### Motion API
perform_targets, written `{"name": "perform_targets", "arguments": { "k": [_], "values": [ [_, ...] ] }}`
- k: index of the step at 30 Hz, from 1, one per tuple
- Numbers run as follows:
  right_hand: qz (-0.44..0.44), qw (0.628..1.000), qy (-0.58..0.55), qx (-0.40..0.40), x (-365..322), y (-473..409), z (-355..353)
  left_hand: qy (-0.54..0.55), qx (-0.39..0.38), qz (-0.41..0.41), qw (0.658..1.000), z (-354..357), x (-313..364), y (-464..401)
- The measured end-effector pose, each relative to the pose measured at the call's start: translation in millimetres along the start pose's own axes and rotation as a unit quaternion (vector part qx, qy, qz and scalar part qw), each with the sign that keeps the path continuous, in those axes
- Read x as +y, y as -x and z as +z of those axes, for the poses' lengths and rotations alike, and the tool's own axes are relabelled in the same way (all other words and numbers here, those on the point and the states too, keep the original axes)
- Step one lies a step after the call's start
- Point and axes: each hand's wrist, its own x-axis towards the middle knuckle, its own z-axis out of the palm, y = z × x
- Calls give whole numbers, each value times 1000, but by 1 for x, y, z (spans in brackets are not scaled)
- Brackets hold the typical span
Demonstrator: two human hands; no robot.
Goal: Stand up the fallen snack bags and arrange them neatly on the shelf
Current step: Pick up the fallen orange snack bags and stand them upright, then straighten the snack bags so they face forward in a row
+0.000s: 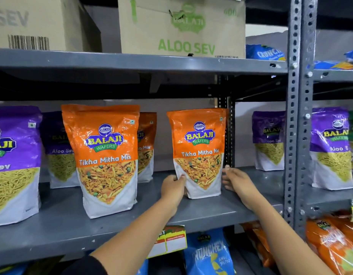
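Observation:
An orange Tikha Mitha Mix bag stands upright on the grey shelf, right of centre. My left hand grips its lower left corner, thumb on the front. My right hand rests against its lower right edge with fingers spread. A second orange bag stands upright to the left, and a third orange bag stands behind that one. Purple Aloo Sev bags stand at the far left, behind it and at the back right.
Cardboard Aloo Sev boxes sit on the shelf above. A perforated steel upright divides this bay from the right bay, where another purple bag stands. Blue and orange bags fill the lower shelf, below a price label.

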Motion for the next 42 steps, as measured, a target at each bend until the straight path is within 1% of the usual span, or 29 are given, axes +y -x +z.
{"name": "perform_targets", "arguments": {
  "k": [3,6,10,13,15,16,17,19,20,21,22,23,24,25,26,28,29,30,31,33,34,39,42],
  "values": [
    [-3,999,-29,27,5,-5,-2,46,-39,-43,997,18,3,-6],
    [8,998,-55,38,15,-15,-9,68,-56,-52,995,36,6,-11],
    [14,997,-54,55,18,-23,-11,62,-48,-53,995,46,4,-14],
    [19,998,-47,46,35,-41,-19,54,-42,-67,995,47,6,-15],
    [23,998,-14,57,24,-25,-15,52,-35,-79,995,41,12,-10],
    [6,997,10,71,12,-11,-11,51,-28,-66,996,34,16,-6],
    [-21,994,38,97,1,3,-6,43,-17,-28,999,24,21,0],
    [-115,975,58,184,-16,30,5,41,23,114,992,-9,25,20],
    [-169,960,39,219,-24,44,13,56,58,199,977,-32,26,33],
    [-213,949,17,232,-33,57,25,72,109,276,952,-57,24,43],
    [-241,946,1,219,-39,66,41,76,169,338,923,-82,19,52],
    [-248,951,-5,184,-43,73,61,66,225,378,896,-104,13,57],
    [-239,962,-4,131,-41,76,83,54,272,393,877,-123,6,59],
    [-223,973,-5,66,-40,77,107,45,304,379,873,-140,-4,56],
    [-202,979,-8,-2,-41,79,131,38,322,338,883,-152,-13,51],
    [-129,984,-6,-126,-47,84,174,32,332,218,917,-169,-27,40],
    [-95,981,4,-170,-47,85,192,48,324,170,930,-174,-32,34],
    [-75,976,9,-203,-48,88,206,74,305,149,938,-178,-34,30],
    [-72,973,10,-221,-46,89,217,97,281,146,943,-181,-36,27],
    [-78,969,7,-233,-41,89,229,117,239,143,953,-182,-33,26],
    [-76,971,5,-225,-38,89,230,117,223,141,958,-181,-31,26],
    [-31,987,-5,-160,-33,87,221,68,153,141,976,-173,-27,26],
    [-17,990,-49,-129,-35,89,217,37,120,128,984,-169,-26,25]
  ]
}}
